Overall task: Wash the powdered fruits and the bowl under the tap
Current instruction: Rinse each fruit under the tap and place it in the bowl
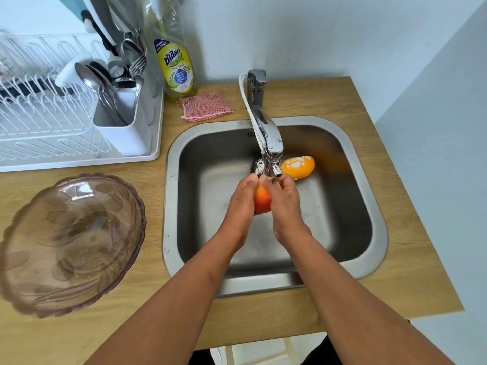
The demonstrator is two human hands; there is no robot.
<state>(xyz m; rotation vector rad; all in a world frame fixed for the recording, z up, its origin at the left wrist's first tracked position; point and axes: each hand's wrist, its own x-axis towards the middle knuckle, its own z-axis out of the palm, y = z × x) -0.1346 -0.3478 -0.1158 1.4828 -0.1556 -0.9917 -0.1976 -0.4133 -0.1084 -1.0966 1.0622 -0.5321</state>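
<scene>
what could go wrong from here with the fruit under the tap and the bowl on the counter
1. The red-orange fruit is squeezed between the left hand and right hand under the chrome tap; wet, it might slip into the steel sink.
2. The yellow-orange mango-shaped fruit lies behind the spout with white powder on it, so it may be missed.
3. The clear brown scalloped bowl sits near the wooden counter's front edge; an elbow could knock it.

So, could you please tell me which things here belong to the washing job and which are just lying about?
Part of the job:
- red-orange fruit, held between left hand and right hand
- powdered orange fruit lying in the sink
- tap
- clear bowl on the counter

Lying about:
- dish soap bottle
- pink sponge
- dish rack with cutlery
</scene>
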